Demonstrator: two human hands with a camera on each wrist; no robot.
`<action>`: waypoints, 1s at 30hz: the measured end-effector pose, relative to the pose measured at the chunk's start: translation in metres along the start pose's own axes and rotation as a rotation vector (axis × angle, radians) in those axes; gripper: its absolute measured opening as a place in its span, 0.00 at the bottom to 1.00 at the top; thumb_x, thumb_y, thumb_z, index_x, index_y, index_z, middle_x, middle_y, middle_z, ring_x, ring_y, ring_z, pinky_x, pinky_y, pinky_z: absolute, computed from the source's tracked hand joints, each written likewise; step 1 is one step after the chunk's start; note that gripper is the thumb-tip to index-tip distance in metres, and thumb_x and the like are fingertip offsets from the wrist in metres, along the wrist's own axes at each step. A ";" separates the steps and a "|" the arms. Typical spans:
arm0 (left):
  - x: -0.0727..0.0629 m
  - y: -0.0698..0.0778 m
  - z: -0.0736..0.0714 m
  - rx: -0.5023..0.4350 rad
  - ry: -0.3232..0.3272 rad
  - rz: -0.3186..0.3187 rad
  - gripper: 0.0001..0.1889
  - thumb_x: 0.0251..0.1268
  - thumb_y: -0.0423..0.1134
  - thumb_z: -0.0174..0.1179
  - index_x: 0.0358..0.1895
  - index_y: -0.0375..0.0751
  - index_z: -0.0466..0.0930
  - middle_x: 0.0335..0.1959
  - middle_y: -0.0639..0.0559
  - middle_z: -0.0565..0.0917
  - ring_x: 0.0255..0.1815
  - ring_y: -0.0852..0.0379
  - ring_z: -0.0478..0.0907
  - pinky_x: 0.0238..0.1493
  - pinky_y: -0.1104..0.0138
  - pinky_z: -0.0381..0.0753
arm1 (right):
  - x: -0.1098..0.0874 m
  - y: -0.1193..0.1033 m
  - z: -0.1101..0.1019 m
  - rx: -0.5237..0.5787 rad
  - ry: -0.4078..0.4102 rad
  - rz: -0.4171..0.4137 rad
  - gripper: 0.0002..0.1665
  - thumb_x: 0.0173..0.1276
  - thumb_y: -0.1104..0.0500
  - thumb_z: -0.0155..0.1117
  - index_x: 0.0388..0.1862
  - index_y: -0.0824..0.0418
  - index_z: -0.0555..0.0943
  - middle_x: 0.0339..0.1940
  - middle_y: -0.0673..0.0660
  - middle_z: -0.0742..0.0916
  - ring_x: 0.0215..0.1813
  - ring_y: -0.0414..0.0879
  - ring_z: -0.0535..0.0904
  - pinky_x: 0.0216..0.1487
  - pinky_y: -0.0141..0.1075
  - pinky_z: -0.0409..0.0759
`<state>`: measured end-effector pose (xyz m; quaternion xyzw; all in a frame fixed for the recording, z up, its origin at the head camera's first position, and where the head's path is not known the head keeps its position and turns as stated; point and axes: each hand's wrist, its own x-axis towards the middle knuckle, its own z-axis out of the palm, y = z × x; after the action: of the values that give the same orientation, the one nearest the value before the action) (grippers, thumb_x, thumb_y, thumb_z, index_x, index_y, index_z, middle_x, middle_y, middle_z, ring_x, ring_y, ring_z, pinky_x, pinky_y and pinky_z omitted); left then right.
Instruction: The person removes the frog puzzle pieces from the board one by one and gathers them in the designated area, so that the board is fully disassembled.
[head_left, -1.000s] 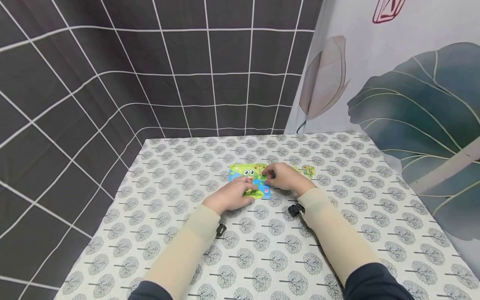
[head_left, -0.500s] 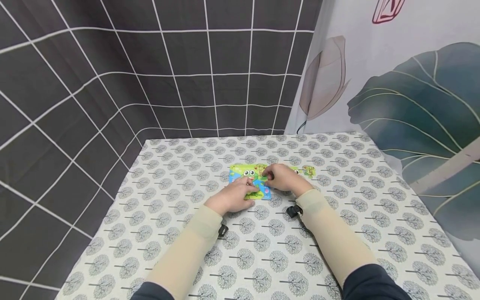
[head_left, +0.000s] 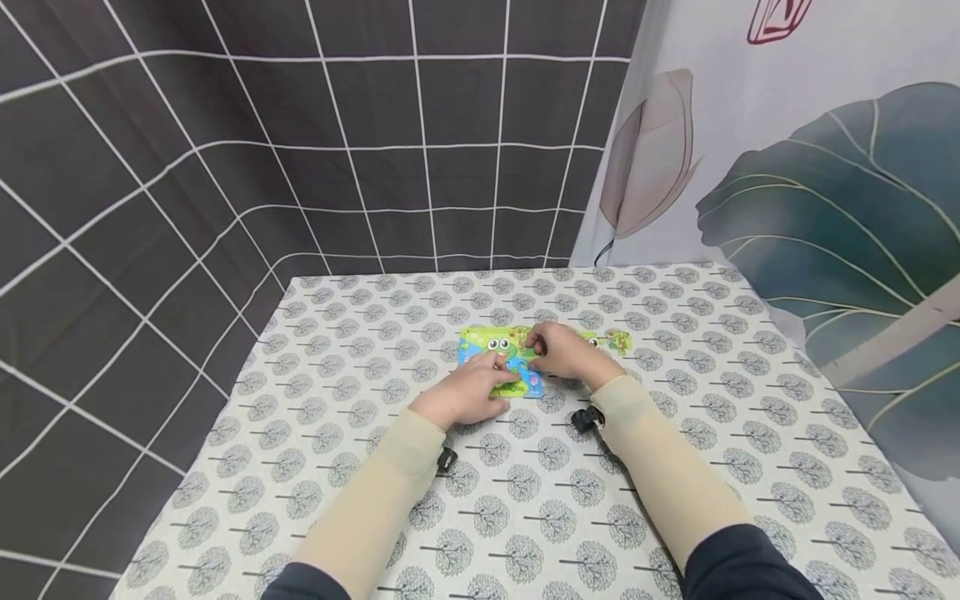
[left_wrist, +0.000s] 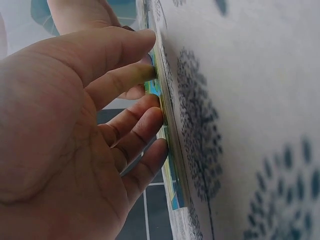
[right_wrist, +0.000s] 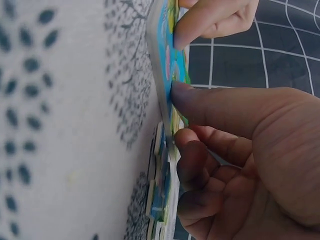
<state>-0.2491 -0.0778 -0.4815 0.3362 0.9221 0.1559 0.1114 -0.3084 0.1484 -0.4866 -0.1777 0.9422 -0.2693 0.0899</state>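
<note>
A flat jigsaw puzzle board (head_left: 532, 384) with a green, wide-eyed cartoon frog on blue lies on the cloth. My left hand (head_left: 468, 390) rests its fingertips on the board's lower left, fingers loosely bent and not wrapped around anything; the left wrist view shows the fingertips touching its face. At the board's right edge, my right hand (head_left: 568, 354) pinches a small green puzzle piece (right_wrist: 184, 119) between thumb and curled fingers. Its thumb tip touches the board's blue surface in the right wrist view. Most of the piece is hidden by the fingers.
More green puzzle parts (head_left: 618, 341), one with an eye, lie just right of my right hand, partly covered by it. The right wrist view shows loose pieces (right_wrist: 159, 192) beside the board. A tree-print cloth (head_left: 555, 500) covers the table; a dark grid curtain (head_left: 375, 167) hangs behind.
Both hands stay almost in place over the board. My left hand has shifted very slightly to the right; the board has not visibly moved.
</note>
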 end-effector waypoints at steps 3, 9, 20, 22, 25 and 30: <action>0.000 -0.001 0.001 0.009 0.005 0.003 0.29 0.71 0.48 0.67 0.74 0.52 0.76 0.60 0.56 0.71 0.59 0.57 0.68 0.65 0.63 0.74 | 0.002 -0.001 -0.001 0.031 0.019 0.013 0.18 0.59 0.63 0.81 0.46 0.60 0.84 0.36 0.52 0.84 0.40 0.48 0.79 0.49 0.43 0.82; 0.001 -0.001 0.001 0.009 0.012 0.009 0.29 0.71 0.48 0.67 0.74 0.52 0.77 0.59 0.56 0.71 0.57 0.58 0.68 0.62 0.64 0.74 | 0.007 -0.001 -0.005 0.101 0.020 0.040 0.08 0.65 0.62 0.76 0.40 0.60 0.85 0.32 0.54 0.84 0.29 0.45 0.79 0.35 0.38 0.82; 0.001 -0.001 0.001 0.010 0.003 0.004 0.29 0.72 0.49 0.67 0.74 0.54 0.76 0.62 0.56 0.71 0.58 0.58 0.68 0.64 0.63 0.74 | 0.013 0.002 -0.013 0.217 -0.043 0.124 0.03 0.71 0.62 0.71 0.38 0.61 0.88 0.29 0.55 0.87 0.26 0.44 0.77 0.34 0.37 0.81; 0.001 -0.001 0.001 0.003 0.003 0.006 0.29 0.72 0.48 0.67 0.74 0.53 0.76 0.61 0.56 0.71 0.58 0.58 0.68 0.63 0.63 0.74 | 0.014 0.002 -0.013 0.220 -0.036 0.134 0.03 0.71 0.62 0.71 0.37 0.61 0.88 0.32 0.55 0.87 0.28 0.45 0.77 0.37 0.38 0.81; 0.001 -0.001 0.002 -0.004 0.005 0.010 0.30 0.71 0.48 0.67 0.75 0.53 0.76 0.60 0.56 0.71 0.57 0.58 0.68 0.63 0.63 0.74 | 0.014 0.004 -0.014 0.230 -0.032 0.147 0.03 0.72 0.62 0.71 0.37 0.60 0.88 0.35 0.55 0.87 0.31 0.46 0.78 0.39 0.39 0.81; 0.000 -0.002 0.002 -0.008 0.003 0.010 0.30 0.71 0.48 0.67 0.75 0.53 0.75 0.62 0.56 0.71 0.59 0.57 0.67 0.66 0.62 0.73 | 0.015 0.007 -0.013 0.246 -0.035 0.159 0.03 0.73 0.62 0.70 0.39 0.60 0.88 0.37 0.56 0.87 0.33 0.47 0.79 0.41 0.41 0.81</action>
<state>-0.2492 -0.0787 -0.4838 0.3402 0.9199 0.1608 0.1107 -0.3274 0.1547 -0.4806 -0.0949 0.9115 -0.3716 0.1486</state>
